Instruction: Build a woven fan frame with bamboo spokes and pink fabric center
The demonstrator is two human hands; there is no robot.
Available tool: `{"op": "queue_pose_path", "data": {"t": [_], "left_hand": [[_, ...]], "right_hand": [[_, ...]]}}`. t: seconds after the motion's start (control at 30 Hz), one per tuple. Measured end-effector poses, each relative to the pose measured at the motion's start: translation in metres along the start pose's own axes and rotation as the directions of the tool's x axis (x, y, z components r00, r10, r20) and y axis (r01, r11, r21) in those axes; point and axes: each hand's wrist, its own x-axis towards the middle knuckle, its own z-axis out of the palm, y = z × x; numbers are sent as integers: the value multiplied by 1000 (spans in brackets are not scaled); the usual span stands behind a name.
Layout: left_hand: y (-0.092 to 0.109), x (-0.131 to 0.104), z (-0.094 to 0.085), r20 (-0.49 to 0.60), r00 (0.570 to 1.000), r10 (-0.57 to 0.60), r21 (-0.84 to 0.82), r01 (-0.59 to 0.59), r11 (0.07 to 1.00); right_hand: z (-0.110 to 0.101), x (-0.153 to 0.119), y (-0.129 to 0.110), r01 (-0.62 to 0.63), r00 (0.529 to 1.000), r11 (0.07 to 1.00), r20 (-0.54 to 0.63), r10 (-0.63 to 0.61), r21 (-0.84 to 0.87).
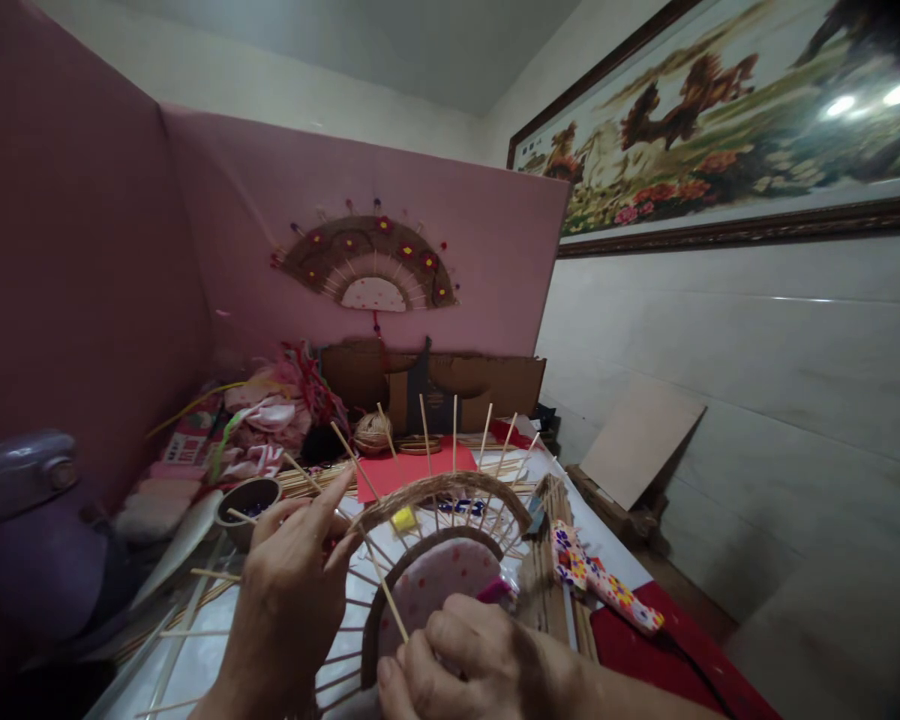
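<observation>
A half-round fan frame [445,483] of thin wooden sticks stands before me, its outer arc woven with brown twine. Its inner half-disc [450,577] is covered in pale dotted cloth with a brown border. At the left end of the woven arc, my left hand [289,570] grips the frame around its sticks, index finger raised. My right hand [457,655] is closed in a pinch at the lower middle, in front of the half-disc. From its fingers a taut tan strand of twine [385,583] runs up to the arc's left end. The right fingertips are partly hidden.
A flower-patterned glue gun [607,580] lies right, beside cardboard strips [559,560]. Behind are a twine ball [375,432], red paper [450,458] and a cloth pile [266,415]. A bowl [249,498] sits left. A finished fan [375,255] hangs on the pink panel.
</observation>
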Motion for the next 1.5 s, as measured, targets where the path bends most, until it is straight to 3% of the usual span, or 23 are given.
{"op": "queue_pose_path", "data": {"t": [0.37,0.63,0.77,0.87,0.93,1.07,1.23,1.37,1.5], "left_hand": [[0,0,-1,17,1000,-3,-33,4,999],[-2,0,-1,35,999,-27,-19,28,999],[-8,3,-4,-55,994,-96,30,98,995],[-13,7,-12,-187,967,-173,113,196,974],[-14,11,-19,-287,933,-218,170,273,947],[-14,17,-33,-370,886,-279,215,374,902],[-17,19,-36,-377,862,-338,229,441,868],[-22,17,-32,-372,870,-325,239,428,872],[-24,16,-30,-334,877,-345,236,432,870]], "right_hand": [[-10,-4,7,-77,997,996,31,76,45],[-7,-7,-1,-74,996,994,-45,78,83],[-25,-26,0,-140,987,974,-52,152,176],[-37,-54,3,-175,984,961,-7,181,216],[-41,-73,6,-289,955,945,114,273,151],[-39,-92,12,-557,787,829,288,546,-49],[-14,-84,17,-646,688,763,440,577,9],[15,-69,24,-712,575,699,520,632,-64],[30,-53,32,-761,580,647,500,643,51]]}}
